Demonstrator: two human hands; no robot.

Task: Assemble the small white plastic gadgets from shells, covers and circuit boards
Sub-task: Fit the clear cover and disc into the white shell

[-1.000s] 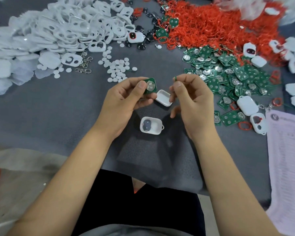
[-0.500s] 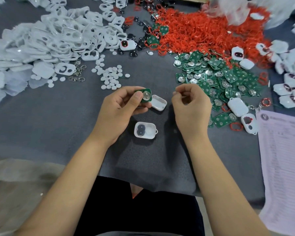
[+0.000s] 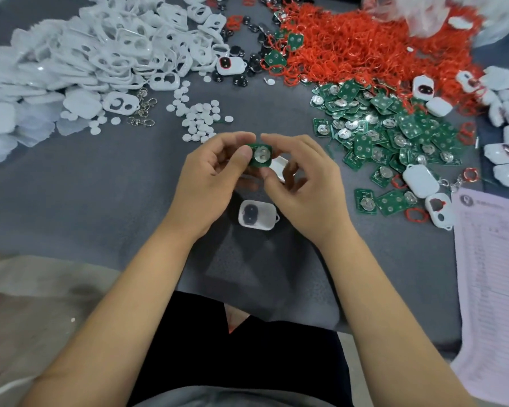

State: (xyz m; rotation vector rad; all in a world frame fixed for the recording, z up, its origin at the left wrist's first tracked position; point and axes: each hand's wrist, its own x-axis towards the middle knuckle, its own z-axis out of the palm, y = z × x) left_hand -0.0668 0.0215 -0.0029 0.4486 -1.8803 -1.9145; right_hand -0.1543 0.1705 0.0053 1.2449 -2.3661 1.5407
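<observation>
Slippage is the main risk: the small green square circuit board with its round silver cell (image 3: 259,155) is held in the air between both hands, just above the white plastic shell with two dark button holes (image 3: 257,214) lying open-side up on the grey table (image 3: 100,201). The left hand (image 3: 209,174) pinches the board's left edge, thumb curled over its face; the right hand (image 3: 303,183) closes its fingers (image 3: 272,141) on the top and lower right edges. Only fingertips hold it, so a loose pinch during the handover could drop it beside the shell. If it goes down skewed or turned the wrong way, the cover may not close flush. A white plastic cover (image 3: 279,167) lies beyond the shell, mostly hidden behind the right hand, and could be knocked aside as the hands descend. Right of the shell, the heap of loose green boards (image 3: 394,133) lies near enough for a dropped board to get lost among them.

Compared with half a second ago, the right hand has moved in from well apart and now touches the board, which the left hand alone held before; the shell has not moved.
</observation>
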